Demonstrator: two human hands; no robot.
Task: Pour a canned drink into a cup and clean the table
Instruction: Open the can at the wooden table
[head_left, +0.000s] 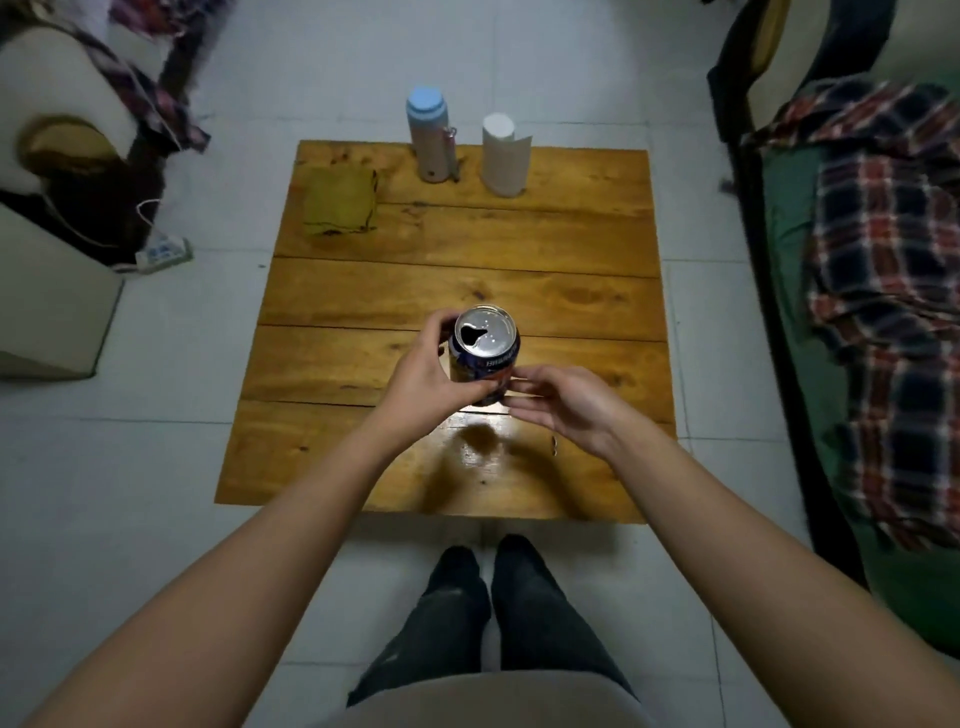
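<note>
Left hand (426, 374) wraps the open can (485, 353) upright over the table's (467, 249) near edge, avoiding spills; right hand's (566, 405) fingers loosely spread beside it.

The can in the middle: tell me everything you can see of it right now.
The drink can is metal, with a silver top and a dark blue printed wall showing white lettering and an orange patch. Its mouth is already open, a dark hole in the lid; no tab is discernible. It is upright above the wooden table, near the middle. The left hand grips its side; the right hand has its fingertips by the can's lower right wall, contact unclear.
</note>
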